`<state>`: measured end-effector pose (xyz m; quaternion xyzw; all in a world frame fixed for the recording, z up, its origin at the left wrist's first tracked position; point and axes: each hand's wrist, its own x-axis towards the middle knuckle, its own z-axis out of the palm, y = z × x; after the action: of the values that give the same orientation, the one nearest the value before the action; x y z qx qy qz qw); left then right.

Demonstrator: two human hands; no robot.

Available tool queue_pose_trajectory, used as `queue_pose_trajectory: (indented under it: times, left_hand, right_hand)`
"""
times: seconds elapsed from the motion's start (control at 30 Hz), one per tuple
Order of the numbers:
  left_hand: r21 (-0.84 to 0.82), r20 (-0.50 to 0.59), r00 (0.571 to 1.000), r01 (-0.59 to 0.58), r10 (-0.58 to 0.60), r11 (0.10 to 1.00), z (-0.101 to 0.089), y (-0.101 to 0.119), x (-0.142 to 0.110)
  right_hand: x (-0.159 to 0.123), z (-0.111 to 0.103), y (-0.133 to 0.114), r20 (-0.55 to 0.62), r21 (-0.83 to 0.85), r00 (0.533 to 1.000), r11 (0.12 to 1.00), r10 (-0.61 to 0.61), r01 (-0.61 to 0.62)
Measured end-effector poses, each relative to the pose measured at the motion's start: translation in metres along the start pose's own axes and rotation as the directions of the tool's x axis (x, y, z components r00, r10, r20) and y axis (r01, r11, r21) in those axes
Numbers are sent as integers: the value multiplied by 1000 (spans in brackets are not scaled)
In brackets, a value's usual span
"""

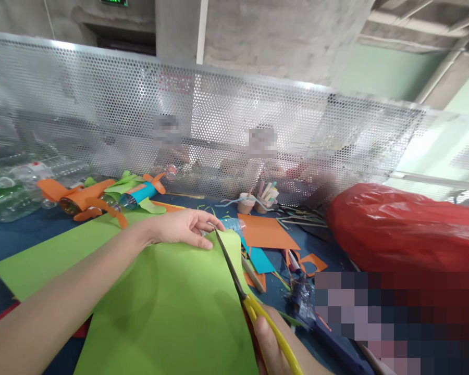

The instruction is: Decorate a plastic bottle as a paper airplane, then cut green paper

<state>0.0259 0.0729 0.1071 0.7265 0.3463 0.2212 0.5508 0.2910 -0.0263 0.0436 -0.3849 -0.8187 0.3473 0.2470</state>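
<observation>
My left hand [183,227] grips the far edge of a lime green paper sheet [168,307], fingers curled over it near a small plastic bottle [230,225]. My right hand [271,346] is at the bottom of the view, closed on yellow-handled scissors [238,278]. The scissor blades run along the sheet's right edge, with their tip near my left fingers. A second green sheet [42,260] lies underneath, to the left.
Bottle aeroplanes with orange and green paper wings [101,198] sit at the back left beside clear bottles [11,190]. Orange paper [266,232], blue scraps, cups of sticks [258,200] and a red plastic bag [406,234] lie to the right. A perforated metal screen [219,120] closes the back.
</observation>
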Motion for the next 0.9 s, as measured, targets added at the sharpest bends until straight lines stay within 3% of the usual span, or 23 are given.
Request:
queue_pose_trajectory:
  times: [0.53,0.9]
  left_hand:
    - [42,-21,1000,-5,6,999,-1,-2,2]
    - [25,-22,1000,-5,6,1000,-2,-4,3]
  right_hand:
    - [-4,9,6,-59,44,998,998,37,-35]
    - [-15,1,0,-9,27,999,999,38,-38]
